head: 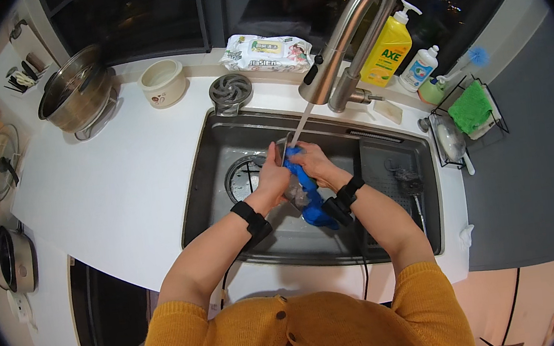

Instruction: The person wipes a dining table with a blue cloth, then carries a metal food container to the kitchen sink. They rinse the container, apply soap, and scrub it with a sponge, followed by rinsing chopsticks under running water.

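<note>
Under the running stream of the faucet [320, 78], both hands are over the dark grey sink [198, 202]. My left hand [273, 176] grips a shiny, thin-edged vessel [296, 194] held tilted; its exact kind is hard to make out. A wet blue cloth [313, 199] is bunched in my right hand [318, 164], pressed against the vessel near its upper edge. The cloth's loose end hangs down toward the sink floor. Left of my hands, a round dark-rimmed piece [231, 181] lies on the sink bottom, partly hidden by my left hand.
A drain tray [383, 161] at the sink's right holds a long-handled scrubber [410, 183]. Behind stand a yellow AXE bottle [386, 53], a white bottle [419, 69] and a wipes pack [266, 54]. A cream bowl [163, 91] and steel pot [74, 93] stand left.
</note>
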`<action>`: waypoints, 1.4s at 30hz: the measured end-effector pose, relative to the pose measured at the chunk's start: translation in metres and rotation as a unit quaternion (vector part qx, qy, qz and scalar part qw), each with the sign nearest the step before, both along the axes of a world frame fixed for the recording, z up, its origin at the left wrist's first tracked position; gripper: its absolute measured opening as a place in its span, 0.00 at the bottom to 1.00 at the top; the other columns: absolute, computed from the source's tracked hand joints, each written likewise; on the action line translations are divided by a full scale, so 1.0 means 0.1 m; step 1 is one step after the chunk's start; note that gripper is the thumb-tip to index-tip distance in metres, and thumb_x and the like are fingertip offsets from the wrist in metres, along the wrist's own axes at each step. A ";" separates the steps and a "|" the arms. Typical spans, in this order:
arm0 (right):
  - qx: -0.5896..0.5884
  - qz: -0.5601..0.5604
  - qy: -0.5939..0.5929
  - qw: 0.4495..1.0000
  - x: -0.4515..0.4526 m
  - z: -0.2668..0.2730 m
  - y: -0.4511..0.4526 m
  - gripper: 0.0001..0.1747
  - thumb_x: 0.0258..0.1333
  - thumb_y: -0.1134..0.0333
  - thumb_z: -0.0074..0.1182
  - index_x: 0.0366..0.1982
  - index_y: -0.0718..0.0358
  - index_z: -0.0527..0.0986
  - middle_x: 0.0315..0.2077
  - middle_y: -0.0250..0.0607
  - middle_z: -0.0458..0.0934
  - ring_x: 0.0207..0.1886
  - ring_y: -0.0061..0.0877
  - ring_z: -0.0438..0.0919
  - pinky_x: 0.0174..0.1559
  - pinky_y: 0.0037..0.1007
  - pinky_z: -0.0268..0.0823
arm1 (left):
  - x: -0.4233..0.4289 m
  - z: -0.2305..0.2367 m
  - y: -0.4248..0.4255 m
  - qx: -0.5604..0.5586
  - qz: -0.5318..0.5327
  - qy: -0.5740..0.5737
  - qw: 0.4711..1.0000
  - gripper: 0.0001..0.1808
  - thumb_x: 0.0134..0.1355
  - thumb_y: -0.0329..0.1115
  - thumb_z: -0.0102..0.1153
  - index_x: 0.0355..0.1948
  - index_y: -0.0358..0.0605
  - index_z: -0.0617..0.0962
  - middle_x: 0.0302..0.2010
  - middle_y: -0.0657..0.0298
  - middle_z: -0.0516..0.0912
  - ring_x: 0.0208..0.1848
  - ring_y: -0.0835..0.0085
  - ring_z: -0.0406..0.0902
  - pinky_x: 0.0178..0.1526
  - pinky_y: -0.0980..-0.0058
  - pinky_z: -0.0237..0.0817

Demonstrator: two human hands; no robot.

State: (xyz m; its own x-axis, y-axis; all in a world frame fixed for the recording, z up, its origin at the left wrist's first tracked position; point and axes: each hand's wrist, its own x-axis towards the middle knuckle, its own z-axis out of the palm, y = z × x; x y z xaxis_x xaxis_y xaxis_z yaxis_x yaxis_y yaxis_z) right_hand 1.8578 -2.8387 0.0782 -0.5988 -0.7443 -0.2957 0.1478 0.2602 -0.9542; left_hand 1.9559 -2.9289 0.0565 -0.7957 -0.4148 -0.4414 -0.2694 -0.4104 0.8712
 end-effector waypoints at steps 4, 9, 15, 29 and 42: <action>0.041 -0.073 0.031 0.996 -0.10 0.18 0.22 0.12 0.50 0.70 0.57 0.36 0.70 0.76 0.27 0.35 0.76 0.27 0.17 0.71 0.28 0.22 0.64 | -0.24 -0.08 0.00 -0.119 -0.057 0.061 0.989 0.35 0.56 0.19 0.41 0.66 0.55 0.58 0.55 0.57 0.72 0.53 0.62 0.70 0.43 0.63 0.68; 0.143 -0.029 0.111 0.983 -0.33 0.71 0.67 0.17 0.52 0.62 0.59 0.38 0.68 0.75 0.28 0.35 0.76 0.27 0.17 0.71 0.28 0.21 0.65 | -0.42 0.00 0.00 -0.155 -0.078 0.006 0.985 0.23 0.59 0.27 0.46 0.57 0.49 0.67 0.49 0.58 0.75 0.48 0.63 0.72 0.45 0.59 0.66; 0.205 -0.072 0.052 0.975 -0.50 1.59 1.14 0.39 0.47 0.59 0.60 0.57 0.67 0.58 0.47 0.49 0.72 0.44 0.34 0.76 0.44 0.33 0.72 | -0.33 0.24 -0.07 0.023 -0.028 -0.050 0.998 0.30 0.59 0.36 0.52 0.62 0.52 0.59 0.56 0.57 0.68 0.53 0.50 0.67 0.37 0.33 0.65; -0.001 -0.402 0.139 0.905 -2.09 2.74 1.07 0.28 0.55 0.62 0.52 0.54 0.69 0.63 0.48 0.50 0.72 0.45 0.40 0.75 0.47 0.43 0.69 | 0.06 0.27 -0.25 0.103 -0.035 -0.067 0.992 0.23 0.64 0.36 0.45 0.60 0.57 0.59 0.54 0.58 0.69 0.49 0.49 0.72 0.31 0.35 0.70; -0.083 -0.439 0.194 0.874 -3.21 2.46 0.76 0.16 0.62 0.70 0.40 0.51 0.59 0.69 0.44 0.43 0.72 0.47 0.34 0.72 0.49 0.38 0.67 | 0.32 0.25 -0.27 0.173 -0.038 -0.057 0.983 0.23 0.65 0.34 0.44 0.60 0.57 0.58 0.55 0.57 0.67 0.52 0.47 0.71 0.34 0.37 0.71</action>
State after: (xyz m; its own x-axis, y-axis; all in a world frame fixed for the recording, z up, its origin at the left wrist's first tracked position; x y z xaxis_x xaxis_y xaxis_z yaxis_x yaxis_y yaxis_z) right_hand 1.5372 -2.7628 0.3247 -0.9916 0.0383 0.1238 -0.1213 0.0632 -0.9906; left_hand 1.9878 -2.9557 0.0811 -0.7558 -0.1659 -0.6334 -0.3975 -0.6524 0.6452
